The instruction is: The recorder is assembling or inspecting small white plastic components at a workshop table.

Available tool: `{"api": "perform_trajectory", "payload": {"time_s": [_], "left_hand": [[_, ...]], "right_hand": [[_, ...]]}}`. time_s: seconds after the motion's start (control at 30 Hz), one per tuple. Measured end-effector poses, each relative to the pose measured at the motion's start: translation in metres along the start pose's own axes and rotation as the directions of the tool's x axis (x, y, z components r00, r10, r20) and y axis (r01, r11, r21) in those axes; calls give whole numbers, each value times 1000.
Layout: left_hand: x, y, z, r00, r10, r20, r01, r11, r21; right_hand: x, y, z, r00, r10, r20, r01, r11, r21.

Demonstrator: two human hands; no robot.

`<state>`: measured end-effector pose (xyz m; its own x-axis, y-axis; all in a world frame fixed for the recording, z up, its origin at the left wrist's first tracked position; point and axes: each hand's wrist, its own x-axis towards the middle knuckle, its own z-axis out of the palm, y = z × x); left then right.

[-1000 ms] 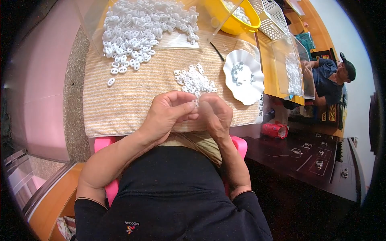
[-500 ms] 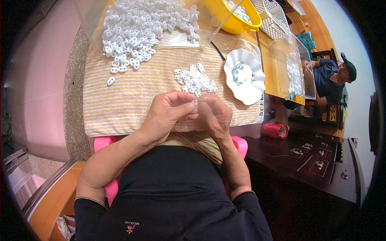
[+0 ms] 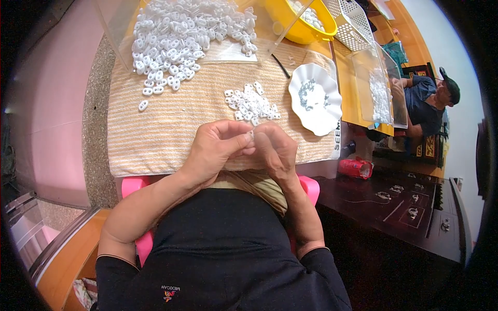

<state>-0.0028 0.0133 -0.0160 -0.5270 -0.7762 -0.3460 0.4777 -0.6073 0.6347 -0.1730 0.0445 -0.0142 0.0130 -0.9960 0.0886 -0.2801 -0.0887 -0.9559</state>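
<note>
Thumb and forefinger of my left hand (image 3: 210, 150) pinch a small white plastic piece (image 3: 252, 134), mostly hidden by the fingertips. Right against it, my right hand (image 3: 277, 150) has its fingers curled together; whatever they hold, if anything, is hidden. Just beyond my fingertips lies a small pile of white two-holed plastic pieces (image 3: 251, 103) on a striped towel (image 3: 155, 135). To the right of that pile stands a white wavy-rimmed plate (image 3: 326, 122) holding many tiny dark grey parts, too small to name.
A large heap of white two-holed pieces (image 3: 171, 41) fills the far left, within a clear-walled tray. A black stick (image 3: 281, 66), a yellow basin (image 3: 295, 32) and a white perforated basket (image 3: 353, 26) stand farther right. Another person (image 3: 425, 98) sits at right beside a clear bin (image 3: 381, 93).
My right hand has shifted slightly left, closer to my left fingertips, and its fingers have tilted a little. My left hand keeps its pinch in about the same spot.
</note>
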Motion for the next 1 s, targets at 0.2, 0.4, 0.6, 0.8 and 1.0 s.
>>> {"api": "perform_trajectory", "payload": {"time_s": [0.2,0.4,0.6,0.8,1.0], "left_hand": [[-1,0,0,1000,17,-1,-17,1000,25],[-3,-1,4,998,58,-32,-54,993,107],[-5,-4,5,993,112,-39,-108,988,107],[-3,-8,4,994,112,-20,-108,985,133],[-1,-7,3,996,84,-19,-81,990,118]], "right_hand": [[0,-7,0,1000,9,1,-9,999,-42],[-1,-9,2,999,33,18,-32,999,-16],[-1,-15,3,995,101,10,-101,991,84],[-4,-12,-1,988,150,21,-151,980,133],[-4,-9,-4,992,129,-10,-128,990,51]]}}
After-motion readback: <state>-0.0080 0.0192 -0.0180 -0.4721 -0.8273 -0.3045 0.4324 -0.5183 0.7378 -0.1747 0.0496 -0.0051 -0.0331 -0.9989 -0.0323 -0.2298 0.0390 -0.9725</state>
